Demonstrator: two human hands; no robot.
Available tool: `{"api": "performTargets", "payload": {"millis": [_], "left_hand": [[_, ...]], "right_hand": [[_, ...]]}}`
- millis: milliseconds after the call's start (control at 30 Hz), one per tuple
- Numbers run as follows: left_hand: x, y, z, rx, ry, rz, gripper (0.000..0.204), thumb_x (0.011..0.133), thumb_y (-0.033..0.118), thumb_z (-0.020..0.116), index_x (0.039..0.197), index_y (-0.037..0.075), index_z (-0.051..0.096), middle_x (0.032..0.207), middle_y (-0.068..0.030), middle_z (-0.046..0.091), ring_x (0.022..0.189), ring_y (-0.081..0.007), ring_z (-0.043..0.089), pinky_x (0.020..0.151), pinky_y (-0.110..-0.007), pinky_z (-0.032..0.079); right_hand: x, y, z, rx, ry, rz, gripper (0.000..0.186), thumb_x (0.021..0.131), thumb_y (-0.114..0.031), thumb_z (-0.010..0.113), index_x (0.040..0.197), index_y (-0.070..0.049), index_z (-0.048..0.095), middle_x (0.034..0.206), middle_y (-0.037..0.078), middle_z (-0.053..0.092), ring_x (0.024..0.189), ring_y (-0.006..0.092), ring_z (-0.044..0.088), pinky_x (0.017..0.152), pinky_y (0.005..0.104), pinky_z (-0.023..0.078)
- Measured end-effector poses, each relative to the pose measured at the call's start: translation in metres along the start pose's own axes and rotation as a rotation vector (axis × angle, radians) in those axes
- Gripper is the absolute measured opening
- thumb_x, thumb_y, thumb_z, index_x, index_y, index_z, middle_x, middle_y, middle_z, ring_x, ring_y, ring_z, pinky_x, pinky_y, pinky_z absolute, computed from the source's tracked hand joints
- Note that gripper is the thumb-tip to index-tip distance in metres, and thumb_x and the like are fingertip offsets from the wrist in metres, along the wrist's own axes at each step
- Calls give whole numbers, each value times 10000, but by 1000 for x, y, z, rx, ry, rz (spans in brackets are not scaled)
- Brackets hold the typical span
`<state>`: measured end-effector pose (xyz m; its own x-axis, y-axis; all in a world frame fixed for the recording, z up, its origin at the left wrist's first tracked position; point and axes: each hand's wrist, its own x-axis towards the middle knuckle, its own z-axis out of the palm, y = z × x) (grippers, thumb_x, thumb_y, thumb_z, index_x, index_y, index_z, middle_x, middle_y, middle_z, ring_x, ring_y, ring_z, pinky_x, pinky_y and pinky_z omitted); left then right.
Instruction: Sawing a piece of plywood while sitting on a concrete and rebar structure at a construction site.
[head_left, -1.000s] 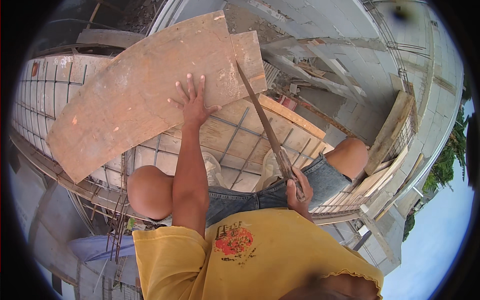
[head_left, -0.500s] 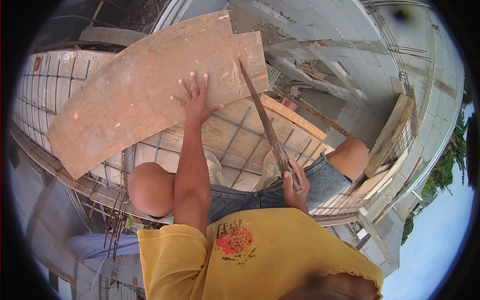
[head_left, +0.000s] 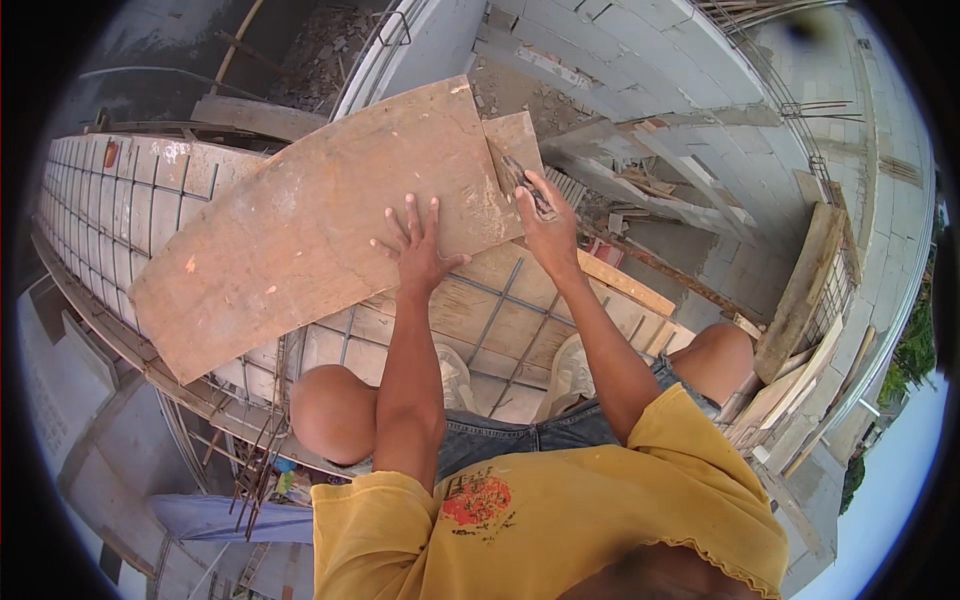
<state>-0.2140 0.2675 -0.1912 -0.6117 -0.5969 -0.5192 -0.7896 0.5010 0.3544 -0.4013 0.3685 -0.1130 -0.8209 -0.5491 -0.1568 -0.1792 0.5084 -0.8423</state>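
Note:
A large brown plywood sheet [head_left: 320, 220] lies tilted across the steel bars in front of me. My left hand [head_left: 420, 258] rests flat on it near its close edge, fingers spread. At the right end of the sheet, my right hand [head_left: 548, 230] is wrapped round the grip of a handsaw [head_left: 515, 175]. Most of the blade is out of sight at the sheet's edge. Just beyond the saw shows a narrow plywood strip [head_left: 518, 135], with a thin gap between it and the sheet.
Crossed steel rebar [head_left: 500, 300] runs under the sheet, over boards where my shoes [head_left: 565, 375] stand. A timber batten [head_left: 625, 282] borders the right side. Grey block walls [head_left: 620, 60] rise beyond a deep gap with rubble. A plank [head_left: 800, 290] leans at far right.
My right hand has pushed forward from near my lap to the sheet's right edge, and the saw blade has gone mostly out of sight. My left hand stays spread on the sheet.

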Motion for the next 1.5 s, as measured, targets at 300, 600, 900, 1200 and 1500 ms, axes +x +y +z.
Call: {"api": "performTargets", "payload": {"millis": [300, 600, 900, 1200, 1500], "left_hand": [[-12, -2, -7, -43, -33, -29, 1257, 589, 557, 855, 1583, 349, 114, 1667, -35, -97, 1496, -409, -159, 1047, -790, -113], [-5, 13, -8, -60, -28, -4, 1257, 585, 555, 855, 1577, 381, 102, 1669, -7, -77, 1506, -388, -132, 1069, -780, -99], [-14, -6, -12, -80, -9, -20, 1248, 593, 535, 857, 1574, 391, 99, 1669, -2, -75, 1508, -382, -128, 1053, -807, -71], [-17, -10, -3, -107, 32, -11, 1265, 565, 501, 881, 1570, 391, 121, 1669, 1, -57, 1511, -377, -110, 1065, -800, -69], [-10, -1, -9, -109, -6, -15, 1265, 565, 503, 881, 1569, 403, 118, 1669, 13, -60, 1512, -365, -120, 1073, -789, -83]], "right_hand": [[-234, -61, -156, 46, -95, 338, 364, 926, -100, 652, 1259, 36, 596, 1129, 146, 683, 1013, 164, 641, 883, 284, 488], [-24, -10, -7, -36, 2, -31, 386, 972, -185, 619, 1282, 43, 586, 1169, 187, 675, 1061, 228, 623, 939, 322, 461], [-229, -65, -150, -39, -91, 335, 379, 980, -149, 566, 1283, 78, 571, 1158, 174, 651, 1025, 213, 626, 897, 329, 489], [-73, -14, -22, -42, -66, 95, 378, 990, -167, 580, 1286, 68, 580, 1246, 184, 633, 1108, 231, 605, 988, 337, 441], [-173, -45, -98, -72, -127, 198, 377, 983, -124, 567, 1295, 86, 557, 1195, 207, 642, 1067, 235, 629, 932, 343, 484]]}}
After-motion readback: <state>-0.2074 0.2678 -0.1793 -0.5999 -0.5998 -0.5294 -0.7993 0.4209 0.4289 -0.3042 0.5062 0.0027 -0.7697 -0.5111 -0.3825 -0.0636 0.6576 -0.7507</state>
